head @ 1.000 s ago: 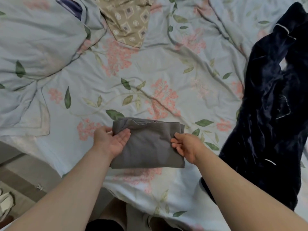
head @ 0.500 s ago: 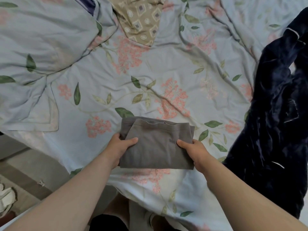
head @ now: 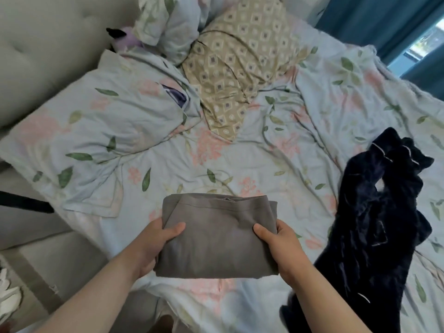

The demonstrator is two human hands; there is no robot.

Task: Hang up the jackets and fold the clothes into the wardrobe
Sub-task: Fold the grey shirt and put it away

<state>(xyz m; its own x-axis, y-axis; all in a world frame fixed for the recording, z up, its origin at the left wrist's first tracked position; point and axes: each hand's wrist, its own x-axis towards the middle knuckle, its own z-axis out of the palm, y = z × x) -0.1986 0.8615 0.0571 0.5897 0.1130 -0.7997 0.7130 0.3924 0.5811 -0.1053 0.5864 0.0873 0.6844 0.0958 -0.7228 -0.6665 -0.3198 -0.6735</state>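
Observation:
A folded grey garment (head: 217, 236) is held above the near edge of the bed. My left hand (head: 153, 243) grips its left side, thumb on top and fingers underneath. My right hand (head: 280, 246) grips its right side the same way. A crumpled dark navy garment (head: 374, 224) with thin white trim lies on the bed to the right, apart from both hands.
The bed carries a pale blue floral cover (head: 276, 140) with a floral pillow (head: 96, 131) at the left and a tan patterned pillow (head: 240, 75) at the back. A padded grey headboard (head: 45, 54) stands at the left, teal curtains (head: 384, 22) at the far right.
Both hands closed on the sides of the grey garment and raised it off the bed toward me. The view tilted up, showing the pillows and headboard.

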